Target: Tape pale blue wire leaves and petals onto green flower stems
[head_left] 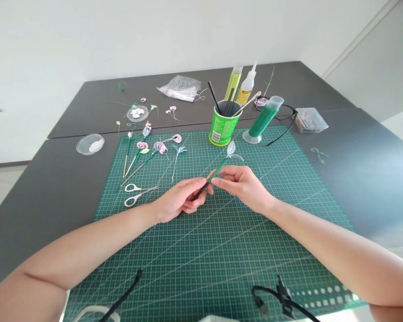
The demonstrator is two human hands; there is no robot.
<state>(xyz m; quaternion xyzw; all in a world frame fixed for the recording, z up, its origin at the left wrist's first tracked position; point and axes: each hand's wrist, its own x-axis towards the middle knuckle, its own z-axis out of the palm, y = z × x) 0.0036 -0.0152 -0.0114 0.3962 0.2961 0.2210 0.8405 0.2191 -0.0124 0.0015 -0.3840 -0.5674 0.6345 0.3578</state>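
A flower stem (218, 169), wound in green at its upper part and dark lower down, slants up to the right above the cutting mat. Pale, bluish-white petals (231, 149) top it, one upright and one bent to the right. My left hand (181, 199) is closed round the dark lower part. Just above, my right hand (239, 183) pinches the green part with thumb and forefinger, close to the left fingertips. Any thread between those fingers is too fine to make out. White-handled scissors (139, 193) lie open to the left of my left hand.
Several finished-looking flowers (142, 147) on sticks lie at the mat's upper left. A green can (225, 125) of sticks and a green thread spool (266, 117) stand at the back. Behind are a glue bottle (247, 87) and plastic bag (180, 88). Cables (283, 295) cross the front.
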